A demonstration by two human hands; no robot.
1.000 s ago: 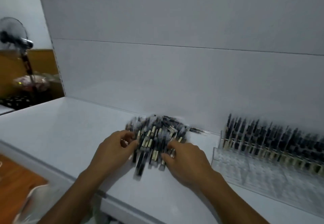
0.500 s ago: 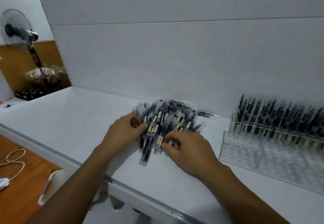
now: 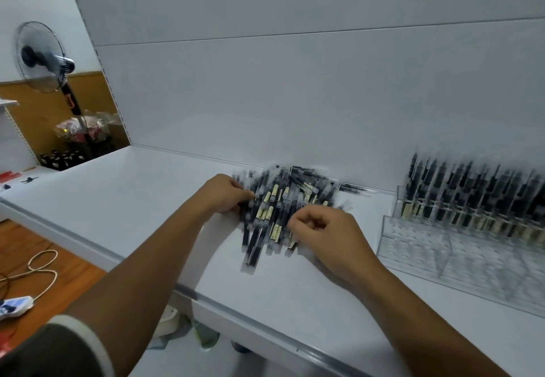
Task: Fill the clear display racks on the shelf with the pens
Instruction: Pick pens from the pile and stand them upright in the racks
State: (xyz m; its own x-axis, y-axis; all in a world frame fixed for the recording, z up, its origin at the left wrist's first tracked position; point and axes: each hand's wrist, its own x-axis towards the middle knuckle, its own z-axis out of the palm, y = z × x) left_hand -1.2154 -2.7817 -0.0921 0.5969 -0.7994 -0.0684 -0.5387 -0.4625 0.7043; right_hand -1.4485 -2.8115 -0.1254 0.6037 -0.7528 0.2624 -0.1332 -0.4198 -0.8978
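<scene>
One heap of pens [image 3: 275, 199] is lying on the shelf [image 3: 124, 199]. At its left edge the left hand [image 3: 224, 195] is pinching some; at its near edge the right hand [image 3: 327, 235] is curling inward, hold unclear. Right of it a part-filled clear rack [image 3: 442, 258] is standing.

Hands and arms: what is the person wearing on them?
Nothing on the left hand or right hand: no gloves, rings or watch show. Both forearms are bare. A dark short sleeve with a pale hem covers the left upper arm; the right upper arm is out of view.
</scene>
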